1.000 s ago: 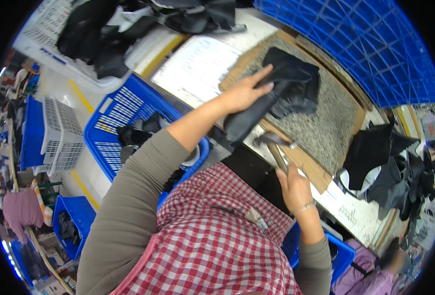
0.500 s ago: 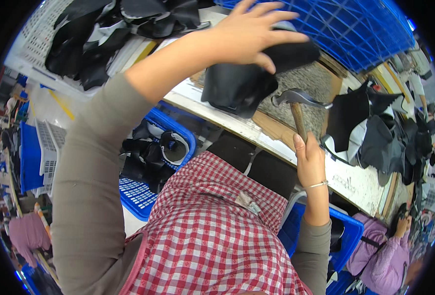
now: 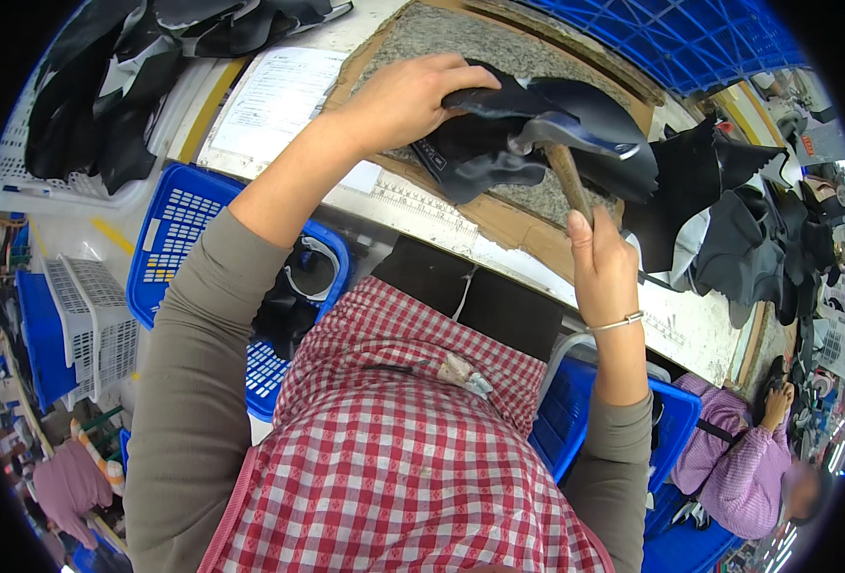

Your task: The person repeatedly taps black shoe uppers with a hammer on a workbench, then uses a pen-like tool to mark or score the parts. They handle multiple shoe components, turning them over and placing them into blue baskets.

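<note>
My right hand is wrapped round the wooden handle of a hammer. Its dark metal head lies over a black leather piece, though I cannot tell whether the two touch. At the left end of that piece, my left hand grips its upper edge with curled fingers. The leather looks folded and curved, with a shiny outer face. Beneath it is a speckled grey stone slab bordered with brown cardboard on the white workbench.
More black leather pieces are heaped on the bench's right, others in a white basket at left. A printed sheet lies beside the slab. A blue crate stands behind; a blue basket sits below the bench. Another person sits at far right.
My left hand has come down from spread fingers above the leather to a grip on its left end. The hammer head has moved from beside the leather to over it.
</note>
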The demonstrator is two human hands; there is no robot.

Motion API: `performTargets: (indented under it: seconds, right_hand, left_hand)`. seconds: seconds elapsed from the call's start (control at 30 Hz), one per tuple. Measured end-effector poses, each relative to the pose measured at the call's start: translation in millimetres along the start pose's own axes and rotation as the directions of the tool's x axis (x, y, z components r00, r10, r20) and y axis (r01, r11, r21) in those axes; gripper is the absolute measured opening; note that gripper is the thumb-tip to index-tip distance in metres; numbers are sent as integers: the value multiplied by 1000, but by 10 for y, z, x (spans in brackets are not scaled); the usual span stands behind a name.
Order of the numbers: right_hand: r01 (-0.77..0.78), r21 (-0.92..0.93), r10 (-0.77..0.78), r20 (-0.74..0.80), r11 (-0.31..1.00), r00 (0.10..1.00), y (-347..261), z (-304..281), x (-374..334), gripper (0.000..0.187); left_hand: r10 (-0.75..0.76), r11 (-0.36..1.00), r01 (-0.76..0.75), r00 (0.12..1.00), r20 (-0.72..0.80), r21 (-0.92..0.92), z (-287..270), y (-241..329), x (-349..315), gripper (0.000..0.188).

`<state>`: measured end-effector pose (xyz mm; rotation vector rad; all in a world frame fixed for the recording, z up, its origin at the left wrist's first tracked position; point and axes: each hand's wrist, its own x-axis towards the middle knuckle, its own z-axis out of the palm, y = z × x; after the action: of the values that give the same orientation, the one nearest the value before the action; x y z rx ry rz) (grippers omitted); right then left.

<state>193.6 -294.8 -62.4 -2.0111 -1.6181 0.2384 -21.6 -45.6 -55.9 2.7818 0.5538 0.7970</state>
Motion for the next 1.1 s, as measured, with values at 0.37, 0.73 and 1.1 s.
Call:
performTargets:
  seconds: [0.37, 0.73, 1.1]
  right_hand:
    - [43, -108, -45, -10, 993, 999, -235, -109, 149, 37]
    - [51, -146, 7, 374, 988, 927, -476, 308, 70, 41]
    - [-201, 351, 169, 119, 915, 978, 354, -119, -278, 42]
  left_hand:
    - [-65, 995, 66, 998, 21, -71, 22, -41, 200, 27]
    - [-225, 972, 226, 974, 30, -64, -102, 174, -44, 48]
    - [-816, 519, 593, 127, 564, 616, -2429, 254, -2283, 81]
